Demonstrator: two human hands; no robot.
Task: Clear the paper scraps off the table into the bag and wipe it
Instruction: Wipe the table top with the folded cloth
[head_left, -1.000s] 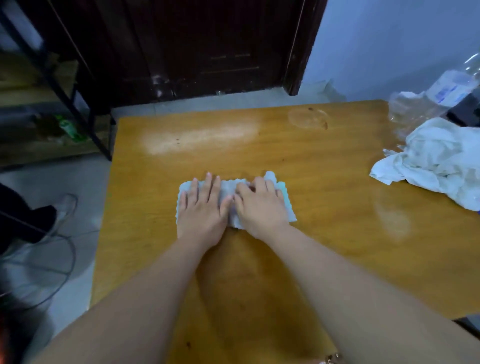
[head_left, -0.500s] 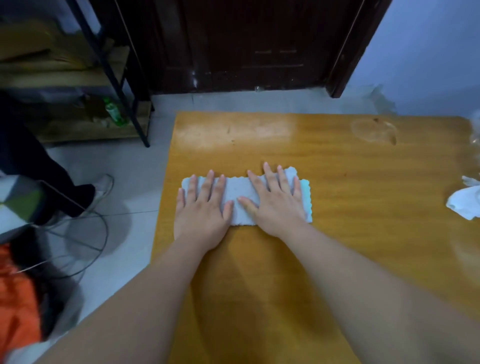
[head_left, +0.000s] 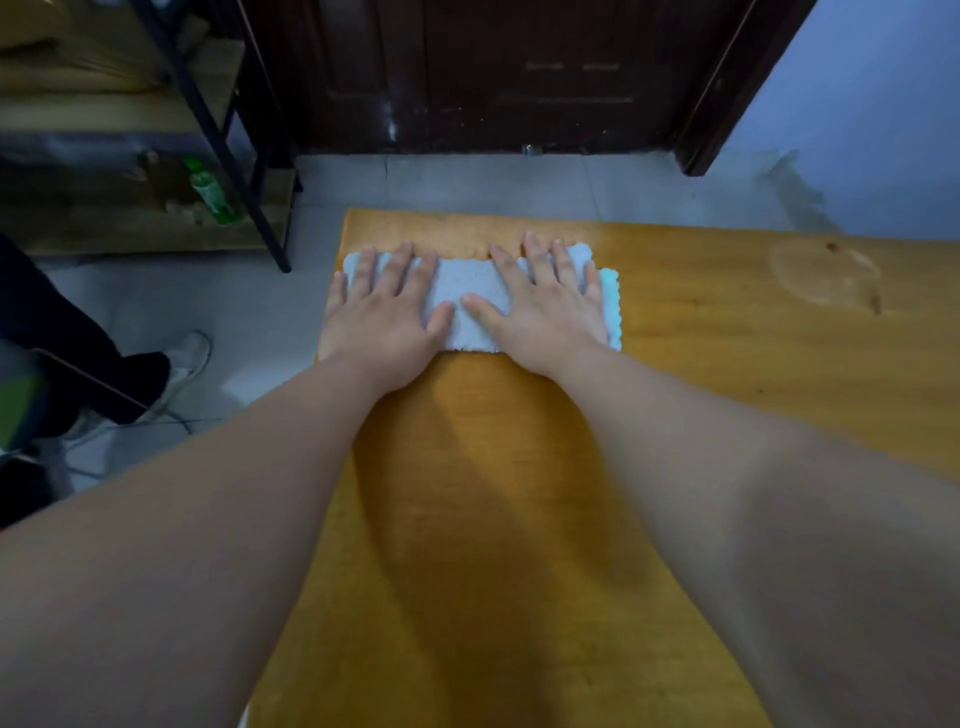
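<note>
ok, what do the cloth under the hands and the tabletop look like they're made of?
Pale grey-blue folded cloth: likely microfibre or terry, going by the fuzzy nap and scalloped turquoise edge. Orange-brown tabletop: wood or wood-grain veneer under a glossy varnish, going by grain lines and sheen; solid or veneer can't be told.

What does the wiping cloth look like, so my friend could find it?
Find the orange-brown wooden table, then look at its far left corner, nearest the dark door. There a folded cloth lies flat under the left hand and right hand. It is pale and fuzzy, with a wavy light-blue edge at its right end.
</note>
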